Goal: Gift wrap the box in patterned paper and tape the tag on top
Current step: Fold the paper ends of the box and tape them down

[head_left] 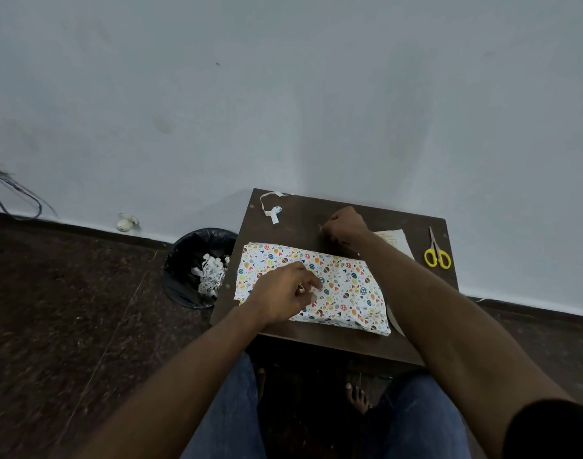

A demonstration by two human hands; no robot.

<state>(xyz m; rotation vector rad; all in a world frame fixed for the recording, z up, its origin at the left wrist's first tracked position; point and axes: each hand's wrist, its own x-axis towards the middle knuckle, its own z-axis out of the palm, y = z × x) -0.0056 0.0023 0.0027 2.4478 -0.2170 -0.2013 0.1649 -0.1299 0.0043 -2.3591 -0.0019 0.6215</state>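
Wrapped box [316,286] at table [416,342] centre: left hand [283,298] presses curled fingers onto the patterned paper, seemingly steadying it, while right hand [344,228], at twelve o'clock, closes round something unidentifiable, possibly tape.

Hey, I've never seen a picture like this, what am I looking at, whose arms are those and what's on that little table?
There is no machine here. A camera worn on a person's head looks down, so the arms are their own. On the small dark table lies a box wrapped in patterned paper. The left hand rests on it, fingers curled, seemingly pinching something small. The right hand is curled just behind the box; what its grip holds is too small to tell. Yellow scissors lie at the right, a paper strip at the far corner, and a bin of scraps stands on the floor.
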